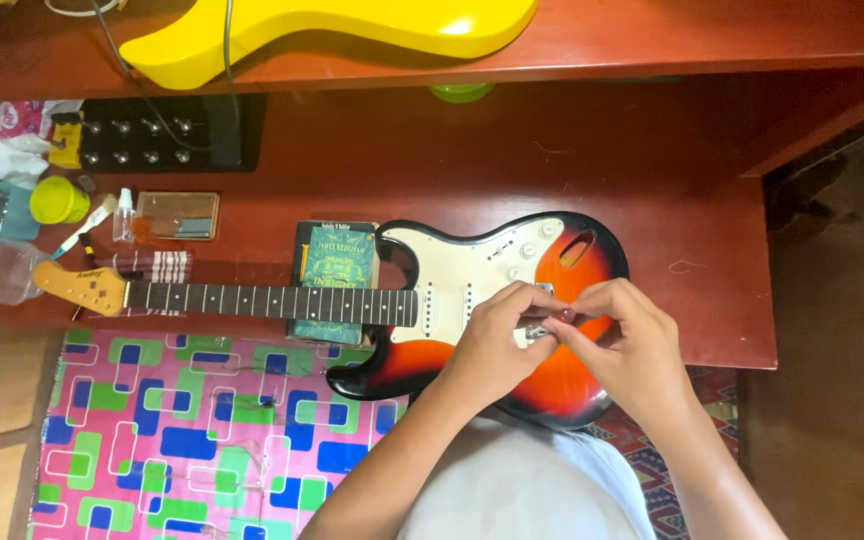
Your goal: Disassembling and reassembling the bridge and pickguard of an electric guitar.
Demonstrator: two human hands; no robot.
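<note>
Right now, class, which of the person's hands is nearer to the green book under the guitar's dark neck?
Left. The left hand works at the sunburst guitar's bridge, on the side toward the green book; the right hand lies beyond it, farther from the book.

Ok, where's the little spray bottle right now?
In the head view, the spray bottle stands at the table's left, between the yellow-green cup and the flat brown case.

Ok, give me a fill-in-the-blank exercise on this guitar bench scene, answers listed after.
1. Both hands, the left hand and the right hand, meet over the body of the sunburst ____ guitar.
2. The guitar's neck rests across a green ____.
3. On the upper shelf lies a guitar body coloured ____.
4. The patterned mat lies below the guitar's ____.

Missing words: electric; book; yellow; neck
</note>
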